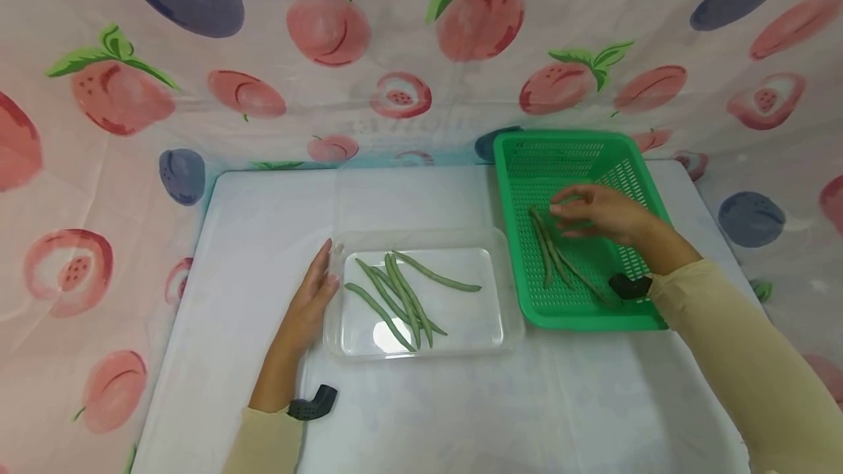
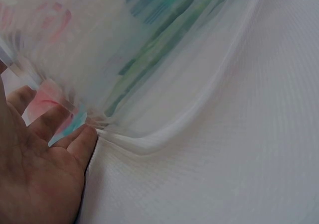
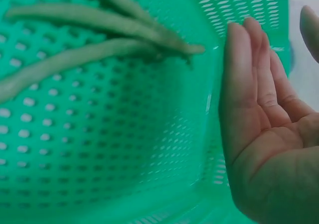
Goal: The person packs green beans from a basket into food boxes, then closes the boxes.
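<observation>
On the white table (image 1: 421,415), some green beans (image 1: 410,301) lie in a clear box (image 1: 469,320) near the middle, the left hand (image 1: 311,306) touches the box's left edge with fingers nearly straight, and by the table's back right corner the empty right hand (image 1: 596,212) hangs loose over a green basket (image 1: 593,320), near more beans (image 1: 552,251).

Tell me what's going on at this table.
A person's left hand rests against the side of a clear plastic container holding several green beans. Their right hand, with nothing visible in it, is over a green basket, where a few other beans lie. Basket and container stand side by side on a white table.
</observation>
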Demonstrator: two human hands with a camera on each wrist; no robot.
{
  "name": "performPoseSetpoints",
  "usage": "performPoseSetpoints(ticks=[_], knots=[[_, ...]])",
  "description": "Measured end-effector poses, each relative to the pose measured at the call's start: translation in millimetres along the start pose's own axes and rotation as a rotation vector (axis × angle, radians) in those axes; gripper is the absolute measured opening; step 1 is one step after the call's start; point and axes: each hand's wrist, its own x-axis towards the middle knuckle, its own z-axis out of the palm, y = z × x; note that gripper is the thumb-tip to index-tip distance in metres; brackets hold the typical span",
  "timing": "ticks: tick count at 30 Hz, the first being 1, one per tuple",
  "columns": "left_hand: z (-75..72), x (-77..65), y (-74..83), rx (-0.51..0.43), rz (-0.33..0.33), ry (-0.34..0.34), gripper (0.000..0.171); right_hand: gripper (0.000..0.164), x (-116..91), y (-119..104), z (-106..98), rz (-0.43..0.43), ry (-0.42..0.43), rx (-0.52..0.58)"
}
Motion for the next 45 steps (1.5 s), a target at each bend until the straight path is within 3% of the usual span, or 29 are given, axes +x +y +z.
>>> performPoseSetpoints(ticks=[4, 11, 19, 29, 38, 45], knots=[[0.9, -0.5, 0.8, -0.005, -0.014, 0.001, 0.061, 0.067, 5, 15, -4, 0.035, -0.022, -0.04], [1.9, -0.6, 2.3, 0.004, -0.015, 0.002, 0.061, 0.067, 11, 32, -7, 0.1, -0.082, -0.092], [-0.1, -1.1, 1.6, 0.012, -0.014, 0.004, 0.061, 0.074, 16, 36, -5, 0.155, -0.084, -0.144], [-0.1, -0.9, 2.2, 0.01, 0.004, 0.008, 0.061, 0.071, 26, 34, -2, 0.216, -0.087, -0.194], [-0.4, -0.8, 1.9, -0.005, 0.014, 0.006, 0.062, 0.053, 28, 29, 9, 0.196, -0.075, -0.323], [0.5, 0.3, 2.1, -0.001, 0.025, 0.004, 0.063, 0.051, 29, 34, 5, 0.169, -0.088, -0.313]])
